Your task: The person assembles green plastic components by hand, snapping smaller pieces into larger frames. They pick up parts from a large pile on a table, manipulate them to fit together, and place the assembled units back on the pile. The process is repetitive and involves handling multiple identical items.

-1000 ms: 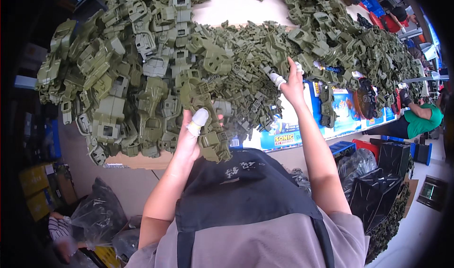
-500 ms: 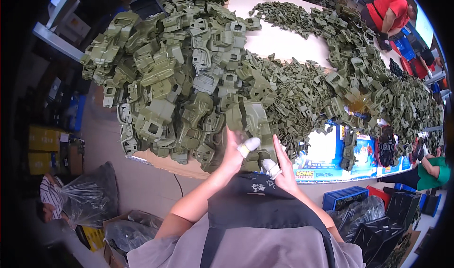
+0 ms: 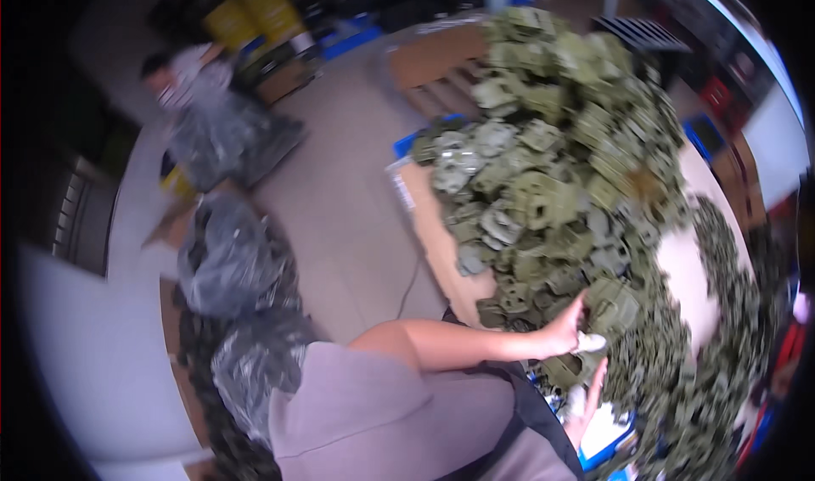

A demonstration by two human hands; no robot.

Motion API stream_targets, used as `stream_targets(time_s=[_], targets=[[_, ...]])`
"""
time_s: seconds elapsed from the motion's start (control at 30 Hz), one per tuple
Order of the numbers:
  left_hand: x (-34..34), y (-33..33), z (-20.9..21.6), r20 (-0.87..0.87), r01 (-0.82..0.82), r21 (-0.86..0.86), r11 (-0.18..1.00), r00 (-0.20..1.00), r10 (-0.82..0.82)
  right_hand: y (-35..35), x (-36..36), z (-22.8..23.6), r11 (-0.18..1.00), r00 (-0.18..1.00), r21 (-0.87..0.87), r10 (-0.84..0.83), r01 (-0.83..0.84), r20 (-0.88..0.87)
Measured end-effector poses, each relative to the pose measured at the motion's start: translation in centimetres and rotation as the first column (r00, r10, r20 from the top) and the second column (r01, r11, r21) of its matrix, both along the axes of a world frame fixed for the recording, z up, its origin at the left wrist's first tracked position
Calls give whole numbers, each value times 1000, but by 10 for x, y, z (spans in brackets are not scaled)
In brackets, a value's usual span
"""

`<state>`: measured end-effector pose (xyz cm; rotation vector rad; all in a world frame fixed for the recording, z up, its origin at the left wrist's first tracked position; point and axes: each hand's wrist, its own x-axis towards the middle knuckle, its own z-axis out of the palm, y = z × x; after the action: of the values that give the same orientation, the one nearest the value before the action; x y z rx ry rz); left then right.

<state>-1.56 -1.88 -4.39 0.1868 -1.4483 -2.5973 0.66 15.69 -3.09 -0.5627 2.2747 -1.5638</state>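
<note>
My left hand (image 3: 562,334) reaches across the bench edge, a white cover on its thumb. Its fingers and thumb close around the near edge of an olive-green plastic shell (image 3: 613,306). Closer to my body is my right hand (image 3: 583,403), also with a white thumb cover; its fingers are stretched out, thumb apart, with no part plainly in its grasp. Another hollow olive-green part (image 3: 564,369) lies between the two hands. Motion blur softens the fingers, and the far side of the shell's grip is hidden.
A tall heap of olive-green shells (image 3: 543,196) covers the cardboard-topped bench (image 3: 437,235). Small green parts (image 3: 658,362) spread to the right. Left on the floor stand grey plastic bags (image 3: 225,256). A person (image 3: 191,78) in a striped top is beside another large bag (image 3: 229,137).
The view has swung left, bringing the floor, bags and the person in the striped top further into the picture. My hands now appear farther right, still close together at the heap.
</note>
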Motion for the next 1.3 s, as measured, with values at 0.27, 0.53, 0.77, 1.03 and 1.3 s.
stream_targets(time_s=[0.27, 0.53, 0.77, 1.03, 1.3], targets=[[-4, 7, -32, -270, -179, -142, 973, 953, 136, 15, -16, -29, 858, 823, -477, 125, 190, 554], [49, -17, 65, -301, -320, -947, 8, 883, -361, 21, -32, 0, 974, 988, 184, 143, -132, -48], [63, -10, -6, 117, 191, -981, 42, 746, -655, 24, -10, 6, 779, 868, 467, 494, -419, -45], [57, -43, 26, 386, 507, -858, -79, 535, -751, 5, 45, 40, 885, 968, 391, 230, -253, 105], [55, -51, 19, 284, 412, -903, -125, 350, -893, -20, 111, 10, 948, 970, 286, -189, 140, 155]])
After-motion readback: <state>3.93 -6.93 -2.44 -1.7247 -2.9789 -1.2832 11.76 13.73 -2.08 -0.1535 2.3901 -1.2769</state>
